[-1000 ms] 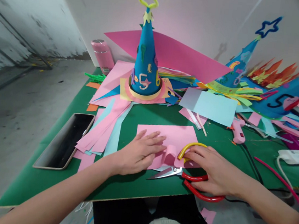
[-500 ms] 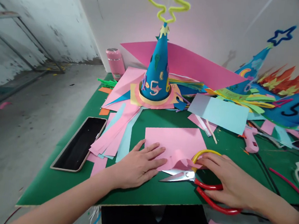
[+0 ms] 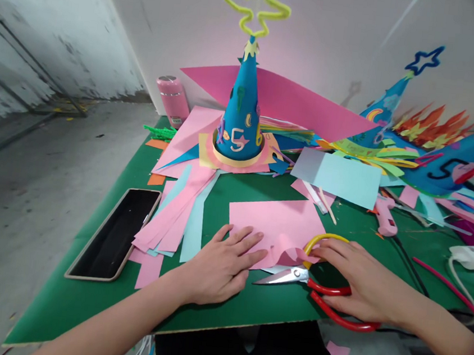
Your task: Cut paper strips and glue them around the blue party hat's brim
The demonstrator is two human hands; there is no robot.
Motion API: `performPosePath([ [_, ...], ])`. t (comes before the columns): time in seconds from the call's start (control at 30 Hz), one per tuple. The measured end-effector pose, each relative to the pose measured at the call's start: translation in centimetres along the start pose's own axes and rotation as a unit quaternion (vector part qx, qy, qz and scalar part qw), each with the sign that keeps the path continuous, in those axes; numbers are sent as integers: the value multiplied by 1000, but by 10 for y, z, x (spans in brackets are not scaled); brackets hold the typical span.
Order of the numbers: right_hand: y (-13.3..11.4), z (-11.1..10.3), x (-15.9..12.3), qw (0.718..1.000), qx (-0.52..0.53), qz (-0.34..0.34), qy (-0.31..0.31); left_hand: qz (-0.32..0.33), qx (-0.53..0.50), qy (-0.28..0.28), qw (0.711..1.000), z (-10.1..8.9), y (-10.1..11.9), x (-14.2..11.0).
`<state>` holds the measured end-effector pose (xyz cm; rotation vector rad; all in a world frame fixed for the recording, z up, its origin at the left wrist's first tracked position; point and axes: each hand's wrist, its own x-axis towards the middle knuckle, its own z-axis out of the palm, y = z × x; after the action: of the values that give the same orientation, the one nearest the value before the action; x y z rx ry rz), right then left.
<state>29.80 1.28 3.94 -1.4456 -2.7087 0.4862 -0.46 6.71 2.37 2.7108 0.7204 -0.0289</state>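
Note:
My left hand (image 3: 228, 264) lies flat with fingers spread on a pink paper sheet (image 3: 277, 218), pressing its lower left part against the table. A strip along the sheet's near edge is curled and wavy. My right hand (image 3: 355, 280) grips a pair of scissors (image 3: 296, 275) with one yellow and one red handle. Its fingers are bent over the yellow handle and its thumb is inside the red loop. The silver blades point left, just below the paper's near edge, close to my left fingertips. A pale blue paper edge shows under the sheet.
A blue cone hat (image 3: 244, 110) stands behind the sheet. Paper strips (image 3: 182, 217) and a phone (image 3: 114, 235) lie to the left. A light blue card (image 3: 347, 180), a pink glue gun (image 3: 385, 216) and more decorated hats (image 3: 445, 165) are at right. A pink bottle (image 3: 172, 102) stands behind.
The camera view has turned slightly, so objects at the back sit further left in the picture. Both hands, the paper and the scissors have barely moved.

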Motion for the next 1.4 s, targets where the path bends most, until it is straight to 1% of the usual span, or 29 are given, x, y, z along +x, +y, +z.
performPosePath([
  [0.17,-10,2,9,1000,25,3,4,3,3,-24,1000,3,0,-2],
  [0.37,-16,0,15,999,36,-3,3,2,-1,-37,999,-2,0,-2],
  [0.53,-5,3,6,1000,19,-4,6,-12,10,-18,1000,-1,2,-16],
  [0.67,4,8,-2,1000,8,-5,24,-31,40,19,999,-2,4,-23],
  [0.77,4,8,-1,999,20,-9,28,-21,46,32,998,-5,1,-18],
  [0.9,0,5,4,999,35,-18,25,20,24,-1,1000,-3,-10,-8],
  [1.07,-2,2,9,999,30,-26,9,20,8,-12,1000,4,-16,-7],
  [1.3,-6,1,16,999,32,-42,10,15,14,-23,1000,2,-14,-8],
  [1.4,-8,0,17,998,37,-43,15,18,14,-14,1000,3,-14,-8],
])
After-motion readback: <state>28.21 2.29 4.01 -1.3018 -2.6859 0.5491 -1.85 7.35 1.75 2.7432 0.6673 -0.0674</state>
